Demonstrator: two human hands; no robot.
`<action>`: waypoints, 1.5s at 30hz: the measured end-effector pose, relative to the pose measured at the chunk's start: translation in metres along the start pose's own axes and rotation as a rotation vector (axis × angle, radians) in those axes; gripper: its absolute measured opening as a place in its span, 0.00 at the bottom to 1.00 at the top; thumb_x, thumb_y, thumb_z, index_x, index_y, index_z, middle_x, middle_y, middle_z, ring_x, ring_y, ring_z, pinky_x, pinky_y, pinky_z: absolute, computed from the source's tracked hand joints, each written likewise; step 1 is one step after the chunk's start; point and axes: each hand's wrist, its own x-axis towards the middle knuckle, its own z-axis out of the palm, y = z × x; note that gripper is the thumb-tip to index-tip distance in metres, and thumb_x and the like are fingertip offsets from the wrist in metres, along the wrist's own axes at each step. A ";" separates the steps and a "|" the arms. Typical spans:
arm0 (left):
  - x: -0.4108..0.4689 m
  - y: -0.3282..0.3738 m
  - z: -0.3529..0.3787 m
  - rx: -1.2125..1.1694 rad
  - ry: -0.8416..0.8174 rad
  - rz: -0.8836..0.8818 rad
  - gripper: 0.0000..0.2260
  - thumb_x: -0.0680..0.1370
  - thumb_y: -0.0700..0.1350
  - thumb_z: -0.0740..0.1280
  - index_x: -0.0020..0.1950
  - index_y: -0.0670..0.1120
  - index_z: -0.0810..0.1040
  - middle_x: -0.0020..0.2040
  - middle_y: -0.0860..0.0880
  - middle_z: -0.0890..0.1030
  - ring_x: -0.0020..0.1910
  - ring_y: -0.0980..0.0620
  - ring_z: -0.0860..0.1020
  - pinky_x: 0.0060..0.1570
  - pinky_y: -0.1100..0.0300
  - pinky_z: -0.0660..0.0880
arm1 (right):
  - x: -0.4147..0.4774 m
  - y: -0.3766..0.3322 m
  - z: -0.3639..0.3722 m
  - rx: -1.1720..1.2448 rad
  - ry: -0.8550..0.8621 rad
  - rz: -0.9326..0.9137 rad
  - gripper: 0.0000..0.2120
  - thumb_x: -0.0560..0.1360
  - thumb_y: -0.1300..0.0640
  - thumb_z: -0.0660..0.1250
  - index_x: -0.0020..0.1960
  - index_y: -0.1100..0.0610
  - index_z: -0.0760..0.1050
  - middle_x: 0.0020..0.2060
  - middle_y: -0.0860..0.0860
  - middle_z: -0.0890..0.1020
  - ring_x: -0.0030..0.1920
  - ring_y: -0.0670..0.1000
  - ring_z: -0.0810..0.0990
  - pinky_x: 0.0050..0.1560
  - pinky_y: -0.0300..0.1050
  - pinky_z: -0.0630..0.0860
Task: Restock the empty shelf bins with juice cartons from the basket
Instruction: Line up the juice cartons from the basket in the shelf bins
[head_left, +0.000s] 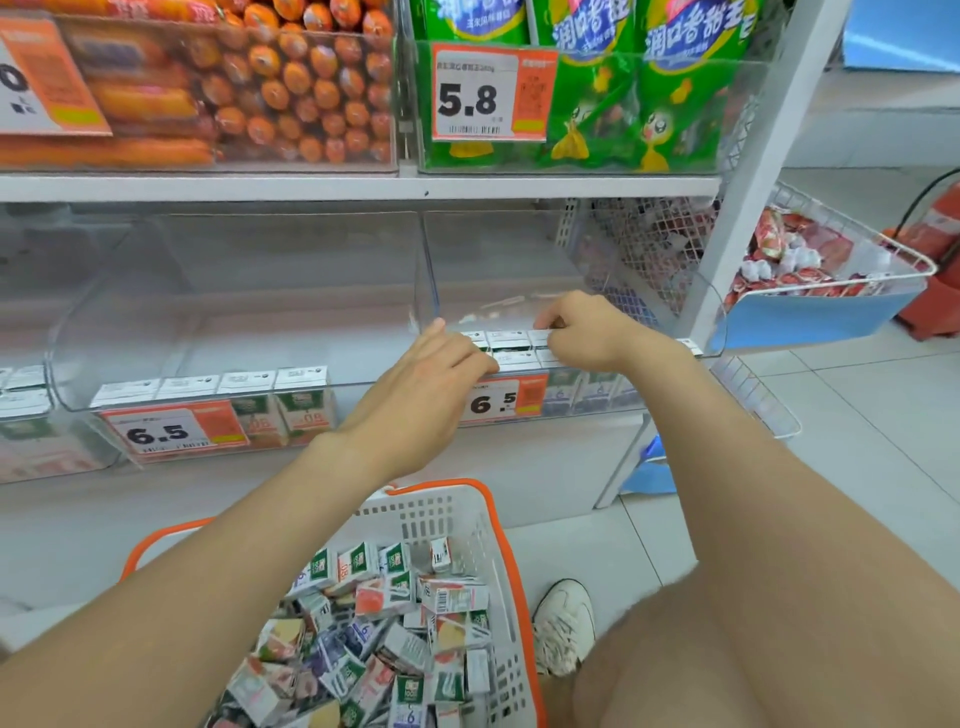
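Clear bin holds a row of juice cartons; right hand pinches one, left hand presses flat-fingered. A careless nudge could topple them; more wait in the basket.

**Q:** What kind of setting is shown?

**A:** A shop aisle. A white shelf crosses the upper frame. Clear bins above and below it carry printed price cards, "5.8" at upper centre and "6.5" at lower left.

**Q:** What else indicates a shop?

**A:** Goods stocked in bulk: sausages at upper left, green packets at upper right, and a wire basket of red packets at right. An orange-rimmed shopping basket of juice cartons sits at lower centre.
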 end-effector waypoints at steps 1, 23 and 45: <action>-0.002 0.000 -0.002 -0.036 -0.007 0.008 0.20 0.80 0.32 0.65 0.71 0.45 0.76 0.64 0.48 0.78 0.72 0.45 0.71 0.83 0.53 0.45 | -0.002 -0.005 0.001 -0.014 0.019 0.008 0.19 0.74 0.66 0.60 0.61 0.70 0.79 0.53 0.68 0.82 0.53 0.68 0.80 0.46 0.61 0.78; -0.248 -0.028 0.101 -0.296 -0.858 -0.578 0.08 0.82 0.41 0.64 0.54 0.50 0.82 0.54 0.50 0.82 0.52 0.48 0.81 0.56 0.51 0.79 | -0.119 -0.127 0.232 -0.539 -0.672 -0.442 0.21 0.78 0.71 0.60 0.36 0.50 0.59 0.37 0.53 0.70 0.35 0.54 0.73 0.37 0.49 0.73; -0.297 -0.015 0.179 -0.046 -1.297 -0.587 0.17 0.79 0.31 0.67 0.68 0.40 0.75 0.54 0.44 0.80 0.48 0.44 0.78 0.46 0.52 0.74 | -0.059 -0.059 0.334 -0.724 -0.540 -0.367 0.36 0.73 0.71 0.69 0.78 0.64 0.58 0.58 0.60 0.79 0.56 0.62 0.81 0.42 0.51 0.74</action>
